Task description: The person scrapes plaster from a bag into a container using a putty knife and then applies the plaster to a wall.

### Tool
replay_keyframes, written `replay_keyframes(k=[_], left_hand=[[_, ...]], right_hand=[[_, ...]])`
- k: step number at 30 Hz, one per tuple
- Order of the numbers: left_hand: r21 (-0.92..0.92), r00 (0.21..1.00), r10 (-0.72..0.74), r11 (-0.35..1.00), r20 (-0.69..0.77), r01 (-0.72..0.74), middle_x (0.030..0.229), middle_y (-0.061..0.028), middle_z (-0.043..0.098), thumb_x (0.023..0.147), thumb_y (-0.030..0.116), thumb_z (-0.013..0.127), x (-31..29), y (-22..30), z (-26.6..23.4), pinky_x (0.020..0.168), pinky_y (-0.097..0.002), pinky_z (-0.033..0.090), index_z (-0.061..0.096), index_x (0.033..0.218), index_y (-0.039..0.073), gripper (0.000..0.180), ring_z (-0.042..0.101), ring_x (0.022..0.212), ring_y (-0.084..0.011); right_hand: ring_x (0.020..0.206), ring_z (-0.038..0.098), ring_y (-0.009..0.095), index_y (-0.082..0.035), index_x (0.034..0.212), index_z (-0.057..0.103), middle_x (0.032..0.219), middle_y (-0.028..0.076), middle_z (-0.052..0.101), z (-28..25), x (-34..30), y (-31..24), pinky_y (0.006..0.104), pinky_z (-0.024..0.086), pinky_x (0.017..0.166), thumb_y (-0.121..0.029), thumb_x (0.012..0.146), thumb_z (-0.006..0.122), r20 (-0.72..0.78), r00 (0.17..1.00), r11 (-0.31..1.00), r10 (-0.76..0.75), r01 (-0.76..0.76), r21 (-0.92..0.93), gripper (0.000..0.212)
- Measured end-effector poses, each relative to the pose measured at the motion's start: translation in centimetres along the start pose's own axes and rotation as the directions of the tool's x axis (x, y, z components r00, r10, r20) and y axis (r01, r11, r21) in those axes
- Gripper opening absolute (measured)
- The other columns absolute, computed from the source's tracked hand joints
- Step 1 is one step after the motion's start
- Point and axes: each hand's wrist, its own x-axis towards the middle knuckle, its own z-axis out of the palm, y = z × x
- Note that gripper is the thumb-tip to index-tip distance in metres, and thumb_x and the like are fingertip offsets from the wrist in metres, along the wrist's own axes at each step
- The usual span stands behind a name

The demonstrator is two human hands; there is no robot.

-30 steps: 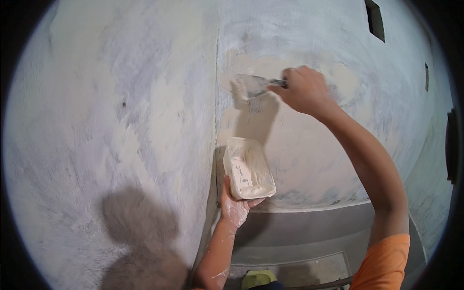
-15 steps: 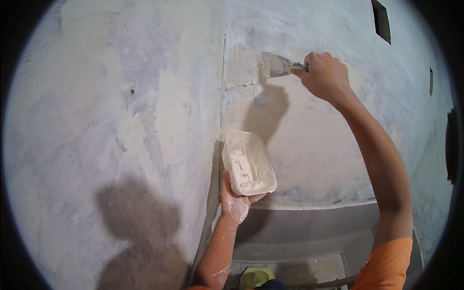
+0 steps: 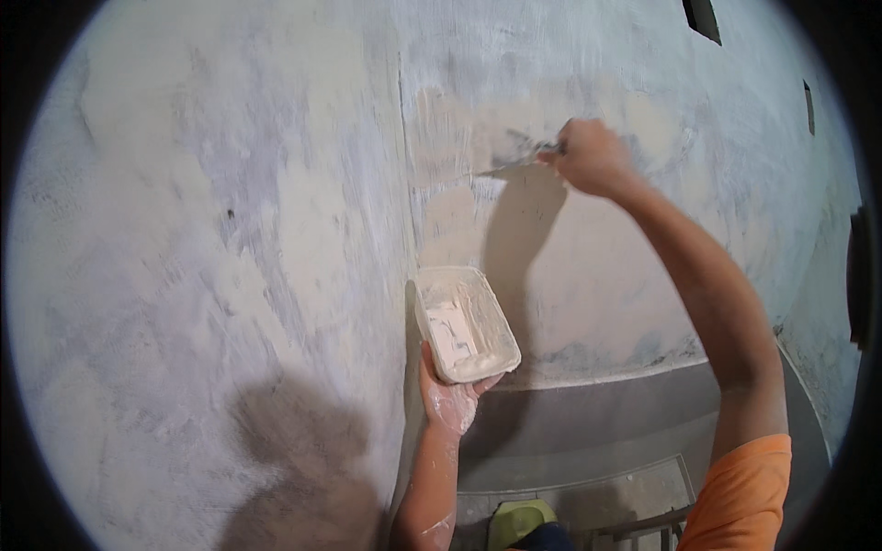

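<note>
In my right hand (image 3: 593, 158) is a putty knife (image 3: 522, 151), gripped by its handle, its blade blurred and against the wall or very close to it. Under the blade lies a damp beige patch of putty (image 3: 441, 138), just right of the wall corner. My left hand (image 3: 450, 399) holds a rectangular plastic tub (image 3: 496, 317) from beneath, tilted so its inside shows. Beige putty coats the tub's sides and bottom. White smears mark my left wrist and forearm.
Left of the corner stands another patchy whitewashed wall (image 3: 184, 275), with my shadow on it. Two dark rectangular openings, one being the upper opening (image 3: 703, 20), pierce the right wall. Below are a grey ledge (image 3: 597, 413), a yellow-green object (image 3: 519, 522) and dark bars (image 3: 643, 525).
My right hand and the putty knife have moved rightward across the patch, and the blade has turned. The putty ridge at the patch's lower edge is smoothed away. The view has turned slightly.
</note>
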Motion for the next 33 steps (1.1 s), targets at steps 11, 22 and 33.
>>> replay_keyframes(k=[11,22,33], left_hand=[[0.087,0.994,-0.063,0.994,-0.09,0.071,0.154,-0.0171,0.045,0.1,0.065,0.038,0.4,0.1,0.5,0.105,-0.0662,0.046,0.035,0.156,0.013,0.077,0.05,0.136,-0.0439],[0.105,0.993,-0.031,0.993,-0.117,0.044,0.153,-0.0169,0.046,0.101,0.064,0.035,0.5,0.2,-0.2,0.102,-0.0638,0.049,0.035,0.156,0.012,0.076,0.053,0.133,-0.0422],[0.121,0.991,-0.074,0.989,-0.113,0.087,0.154,-0.0164,0.045,0.102,0.062,0.035,0.3,0.8,0.5,0.103,-0.0636,0.048,0.034,0.156,0.012,0.074,0.051,0.134,-0.0424]], right_hand=[[0.084,0.07,0.038,0.001,0.09,0.075,0.088,0.022,0.073,1.4,0.7,-3.9,0.0455,0.055,0.075,-0.042,0.086,0.077,0.084,0.992,0.995,-0.097,0.095,0.037,0.044],[0.067,0.065,0.036,0.002,0.077,0.071,0.071,0.02,0.066,-2.5,-1.7,4.1,0.0436,0.049,0.064,-0.04,0.083,0.079,-0.022,0.996,0.992,-0.087,0.084,-0.098,0.043],[0.092,0.071,0.04,0.0,0.091,0.074,0.098,0.023,0.073,1.2,-0.1,-1.4,0.0475,0.056,0.081,-0.04,0.085,0.076,0.104,0.995,0.997,0.003,0.005,-0.072,0.041]])
